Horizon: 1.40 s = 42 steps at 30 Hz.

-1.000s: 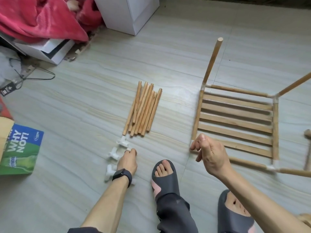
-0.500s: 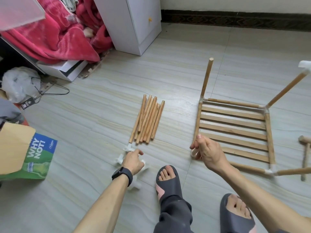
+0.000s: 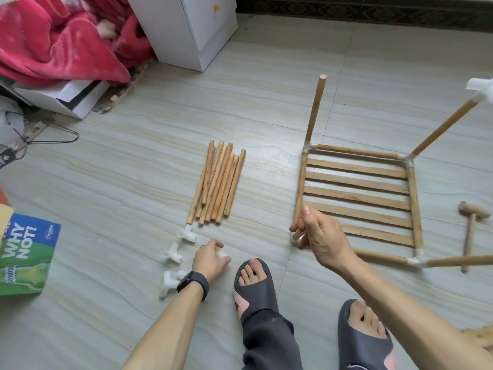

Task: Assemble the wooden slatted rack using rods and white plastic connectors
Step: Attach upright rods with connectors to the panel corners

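On the tiled floor point(image 3: 133, 169) a half-built slatted rack point(image 3: 357, 193) lies right of a bundle of rods point(image 3: 218, 185); the right hand point(image 3: 322, 239) grips its near-left corner, the left hand point(image 3: 210, 259) holds a white connector point(image 3: 221, 253) beside three loose connectors point(image 3: 173, 255)

A red blanket point(image 3: 53, 44) fills the upper left, with a white cabinet point(image 3: 186, 30) beside it. A green box point(image 3: 25, 257) sits at the left edge, a wooden mallet point(image 3: 474, 210) far right.
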### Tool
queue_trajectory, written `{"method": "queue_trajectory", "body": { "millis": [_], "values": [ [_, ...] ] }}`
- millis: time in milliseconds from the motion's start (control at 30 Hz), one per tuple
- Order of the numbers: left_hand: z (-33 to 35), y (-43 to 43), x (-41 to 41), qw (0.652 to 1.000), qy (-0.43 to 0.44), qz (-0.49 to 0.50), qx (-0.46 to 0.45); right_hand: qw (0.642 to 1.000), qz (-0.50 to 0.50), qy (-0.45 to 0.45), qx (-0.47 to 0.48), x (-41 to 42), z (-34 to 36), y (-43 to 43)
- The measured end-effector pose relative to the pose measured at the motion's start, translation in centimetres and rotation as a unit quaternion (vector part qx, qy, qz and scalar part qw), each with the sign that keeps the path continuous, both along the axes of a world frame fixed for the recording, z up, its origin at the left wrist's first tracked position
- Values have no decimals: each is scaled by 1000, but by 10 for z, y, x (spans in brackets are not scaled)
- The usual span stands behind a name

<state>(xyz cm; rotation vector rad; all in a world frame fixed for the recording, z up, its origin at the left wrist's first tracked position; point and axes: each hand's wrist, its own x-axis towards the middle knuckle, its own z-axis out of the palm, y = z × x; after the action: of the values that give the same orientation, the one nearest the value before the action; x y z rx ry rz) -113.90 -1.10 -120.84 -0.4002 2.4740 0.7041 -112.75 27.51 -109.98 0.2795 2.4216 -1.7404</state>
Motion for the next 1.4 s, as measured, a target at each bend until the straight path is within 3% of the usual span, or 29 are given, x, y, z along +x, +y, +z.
{"method": "queue_trajectory", "body": {
  "millis": [67, 133, 333, 400, 600, 733, 867, 1000, 1400],
  "values": [
    [26, 7, -13, 975, 17, 113, 191, 1000, 7, -7, -4, 0, 5, 0],
    [70, 18, -28, 923, 22, 167, 346, 1000, 14, -23, 0, -1, 12, 1],
    [196, 55, -47, 837, 42, 70, 542, 998, -54, 35, 29, 8, 56, 11],
    [225, 71, -46, 837, 59, 12, 543, 996, -78, 51, -3, 10, 78, 11],
    [269, 105, -42, 842, 47, -126, 522, 965, -24, -28, -259, 7, 124, 21],
    [275, 119, -38, 850, 29, -160, 501, 961, -39, -23, -271, 7, 127, 25],
    [263, 129, -33, 887, 89, -53, 450, 948, -113, -24, -298, 8, 121, 29],
    [238, 134, -22, 912, 49, -37, 405, 947, -144, -58, -283, 16, 108, 27],
    [214, 142, -25, 906, 31, -28, 420, 943, -175, -63, -278, 31, 93, 22]
  ]
}}
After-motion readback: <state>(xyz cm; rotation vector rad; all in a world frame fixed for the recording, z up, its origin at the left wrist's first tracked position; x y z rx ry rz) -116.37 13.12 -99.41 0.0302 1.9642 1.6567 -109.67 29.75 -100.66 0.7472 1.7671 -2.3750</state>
